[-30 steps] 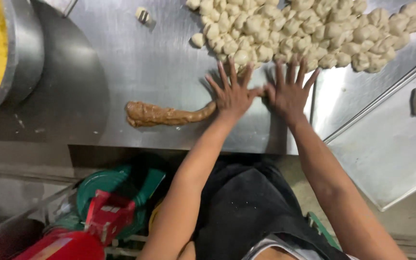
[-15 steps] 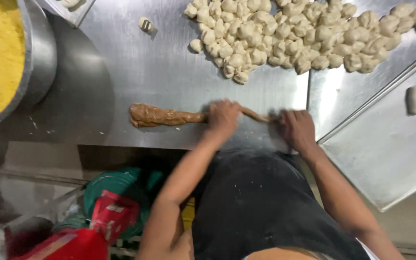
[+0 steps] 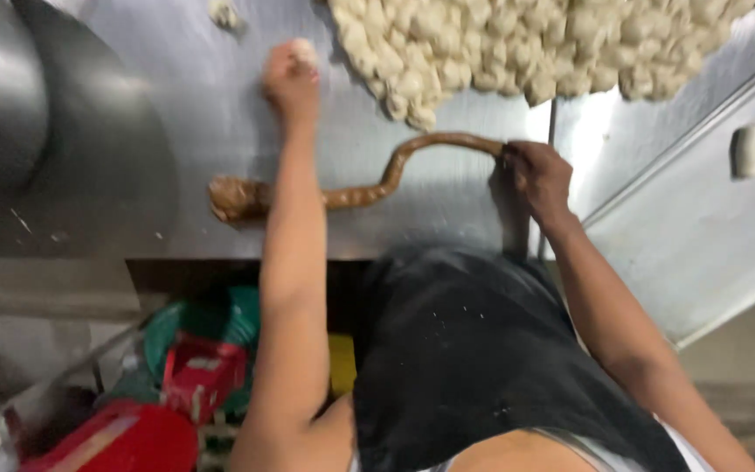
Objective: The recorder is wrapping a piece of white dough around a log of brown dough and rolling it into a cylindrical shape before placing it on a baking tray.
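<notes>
Lower left of frame: red plastic containers and green basin under the steel worktable. Ctr: long brown dough rope lies curved on table; your right hand pinches its right end. Upper ctr: your left hand clenched on a small pale dough piece. Top right: heap of pale dough pieces; steel tray at right edge.

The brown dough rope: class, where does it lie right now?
In the head view the brown dough rope lies across the steel table, just below the heap of pale dough pieces, its right end pinched by the right hand.
</notes>
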